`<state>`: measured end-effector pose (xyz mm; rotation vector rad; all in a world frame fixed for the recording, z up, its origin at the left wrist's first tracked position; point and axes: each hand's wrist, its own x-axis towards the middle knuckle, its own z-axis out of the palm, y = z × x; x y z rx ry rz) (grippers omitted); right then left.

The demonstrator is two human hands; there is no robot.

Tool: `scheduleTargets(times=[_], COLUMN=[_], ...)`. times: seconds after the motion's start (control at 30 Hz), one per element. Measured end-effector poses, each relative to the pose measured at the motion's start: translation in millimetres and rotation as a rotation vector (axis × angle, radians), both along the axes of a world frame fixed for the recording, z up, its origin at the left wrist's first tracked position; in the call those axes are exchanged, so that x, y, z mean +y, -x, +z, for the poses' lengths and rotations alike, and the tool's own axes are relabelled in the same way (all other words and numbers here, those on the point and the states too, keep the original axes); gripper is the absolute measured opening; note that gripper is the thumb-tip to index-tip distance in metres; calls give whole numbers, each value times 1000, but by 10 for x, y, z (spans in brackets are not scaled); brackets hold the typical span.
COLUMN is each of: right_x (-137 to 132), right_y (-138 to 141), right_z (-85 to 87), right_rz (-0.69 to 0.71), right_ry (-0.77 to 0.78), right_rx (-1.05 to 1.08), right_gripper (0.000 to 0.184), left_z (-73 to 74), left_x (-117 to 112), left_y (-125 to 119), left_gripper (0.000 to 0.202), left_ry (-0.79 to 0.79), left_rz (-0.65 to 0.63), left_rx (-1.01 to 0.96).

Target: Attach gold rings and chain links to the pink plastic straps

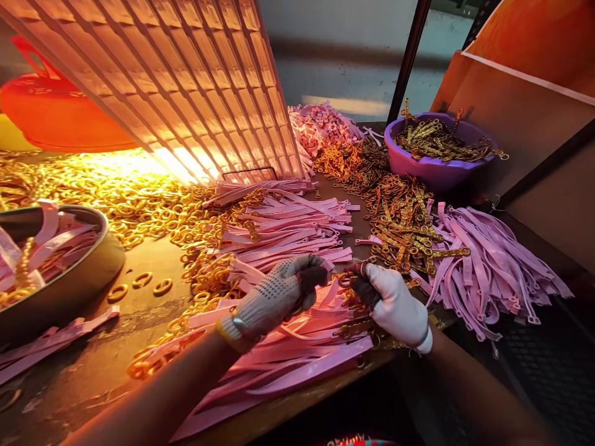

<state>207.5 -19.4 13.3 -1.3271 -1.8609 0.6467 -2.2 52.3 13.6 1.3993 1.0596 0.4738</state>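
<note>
My left hand (279,294), in a grey dotted glove with dark fingertips, is closed in a pinch. A bit of pink shows at its tips, but I cannot tell whether it is held or lies behind. Opposite, my right hand (395,300), in a white glove with dark fingertips, is also pinched closed. A small gold ring (344,280) shows beside those fingertips; what they grip is hidden. Both hands hover close together over a heap of pink straps (307,347). More pink straps (297,229) lie just beyond, alongside gold rings (209,272).
Gold link pieces (404,223) and a bundle of pink straps (488,266) lie right. Behind stands a purple basin (437,170) of gold pieces. A ribbed panel (186,80) leans over bright light and gold rings. At left sits a round pan (109,254) containing straps and rings.
</note>
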Motion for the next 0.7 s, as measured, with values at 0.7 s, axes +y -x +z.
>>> scheduleTargets(times=[0.7], right_x=[14], right_y=[456], right_z=[183], right_rz=[52], right_ry=[-46], right_rx=[-915], right_gripper=[27], left_z=[-75], left_x=[-403], left_y=[131], left_gripper=[41], left_ry=[-31], left_rz=[-17], left_rx=[4])
